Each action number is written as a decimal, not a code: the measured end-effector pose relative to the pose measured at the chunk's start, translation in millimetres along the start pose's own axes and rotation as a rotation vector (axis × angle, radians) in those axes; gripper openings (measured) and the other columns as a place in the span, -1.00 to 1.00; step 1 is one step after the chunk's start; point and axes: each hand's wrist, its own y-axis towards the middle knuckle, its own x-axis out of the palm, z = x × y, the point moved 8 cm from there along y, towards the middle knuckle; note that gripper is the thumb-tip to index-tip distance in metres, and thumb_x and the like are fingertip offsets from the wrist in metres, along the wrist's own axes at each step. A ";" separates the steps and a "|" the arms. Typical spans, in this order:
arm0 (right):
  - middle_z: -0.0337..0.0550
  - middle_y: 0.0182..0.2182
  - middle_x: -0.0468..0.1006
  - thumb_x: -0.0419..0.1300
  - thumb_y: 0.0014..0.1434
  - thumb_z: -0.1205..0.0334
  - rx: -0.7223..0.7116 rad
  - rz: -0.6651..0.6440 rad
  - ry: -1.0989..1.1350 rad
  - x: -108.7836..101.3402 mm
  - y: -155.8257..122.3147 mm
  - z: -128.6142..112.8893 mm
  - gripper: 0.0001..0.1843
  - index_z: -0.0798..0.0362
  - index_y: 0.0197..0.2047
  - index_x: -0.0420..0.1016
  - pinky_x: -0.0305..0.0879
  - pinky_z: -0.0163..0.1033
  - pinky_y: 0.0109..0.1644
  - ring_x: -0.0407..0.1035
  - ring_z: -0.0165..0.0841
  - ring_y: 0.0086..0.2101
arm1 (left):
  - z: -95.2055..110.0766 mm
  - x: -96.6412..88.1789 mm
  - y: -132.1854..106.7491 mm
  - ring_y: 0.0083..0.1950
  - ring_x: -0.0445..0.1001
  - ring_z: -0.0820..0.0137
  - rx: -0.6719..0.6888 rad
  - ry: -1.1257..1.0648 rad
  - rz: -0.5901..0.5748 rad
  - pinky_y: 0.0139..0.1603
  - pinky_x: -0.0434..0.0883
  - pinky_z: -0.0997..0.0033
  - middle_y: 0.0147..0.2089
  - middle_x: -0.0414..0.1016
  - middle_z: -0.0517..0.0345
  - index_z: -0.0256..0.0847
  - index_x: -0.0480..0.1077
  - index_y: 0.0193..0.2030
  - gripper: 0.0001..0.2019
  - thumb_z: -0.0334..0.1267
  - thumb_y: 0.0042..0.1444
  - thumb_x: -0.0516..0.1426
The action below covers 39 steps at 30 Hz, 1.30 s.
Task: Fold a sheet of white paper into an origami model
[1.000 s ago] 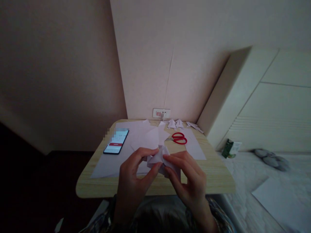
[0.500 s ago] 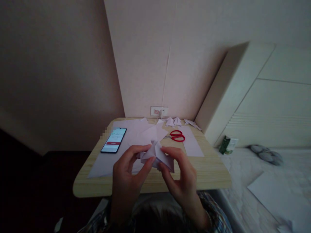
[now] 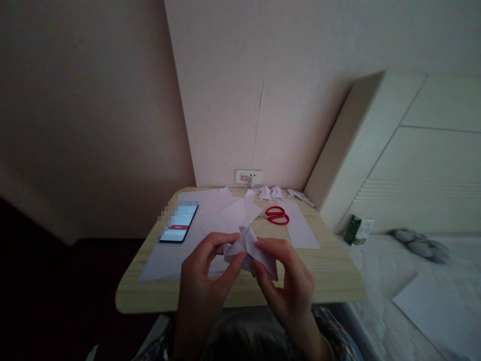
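Observation:
Between both hands, above the near part of the table, is a folded white paper figure (image 3: 246, 247) with pointed flaps. My left hand (image 3: 208, 273) pinches its left side between thumb and index finger. On the opposite side, my right hand (image 3: 287, 273) grips it the same way, thumb below and index finger above. The underside of the folded paper is hidden. Just beyond the hands lie white paper sheets (image 3: 210, 210) and a pair of scissors with red handles (image 3: 277, 215). Small folded paper figures (image 3: 271, 192) stand in a row at the table's back edge.
A phone (image 3: 179, 223) with a lit screen lies at the left of the wooden table (image 3: 150, 296). A wall socket (image 3: 248, 176) is behind the table. At the right, a bed (image 3: 376, 265) holds a green and white box (image 3: 358, 230), a grey item (image 3: 421, 244) and white paper (image 3: 436, 306).
The view has shifted slightly, so everything sits a little lower and further right. Both hands keep their pinch on the folded paper, whose shape looks nearly the same.

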 end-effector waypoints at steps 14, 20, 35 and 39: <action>-0.07 -0.19 0.69 0.20 0.25 0.50 -0.088 -0.076 0.007 2.4 5.3 -4.7 -0.64 -0.03 0.06 0.50 0.57 -0.13 -0.15 0.58 -0.23 -0.18 | 7.6 -3.8 5.4 -0.22 0.65 0.40 0.138 0.092 -0.065 -0.19 0.58 0.53 -0.26 0.67 0.27 -0.09 0.55 -0.21 -0.82 -0.43 0.05 0.28; -0.07 -0.20 0.69 0.20 0.24 0.52 -0.096 -0.068 0.001 -0.9 7.9 -7.6 -0.64 -0.02 0.04 0.53 0.57 -0.15 -0.15 0.57 -0.24 -0.19 | 12.9 -3.2 4.0 -0.23 0.64 0.37 0.149 0.124 -0.061 -0.21 0.56 0.50 -0.26 0.67 0.25 -0.09 0.55 -0.23 -0.82 -0.44 0.04 0.29; -0.08 -0.21 0.62 0.19 0.23 0.51 -0.050 -0.081 -0.019 3.1 3.2 -3.9 -0.66 -0.02 0.01 0.54 0.52 -0.21 -0.21 0.53 -0.27 -0.22 | 9.3 -2.2 3.5 -0.24 0.64 0.36 0.151 0.134 -0.070 -0.24 0.57 0.48 -0.28 0.66 0.24 -0.11 0.55 -0.23 -0.84 -0.43 0.04 0.28; -0.10 -0.23 0.60 0.18 0.23 0.51 -0.027 -0.071 -0.040 2.4 2.0 -2.8 -0.67 -0.03 -0.01 0.53 0.51 -0.21 -0.23 0.52 -0.28 -0.24 | 10.5 -0.2 4.9 -0.25 0.65 0.33 0.148 0.122 -0.078 -0.24 0.58 0.45 -0.28 0.67 0.21 -0.12 0.55 -0.25 -0.85 -0.42 0.03 0.29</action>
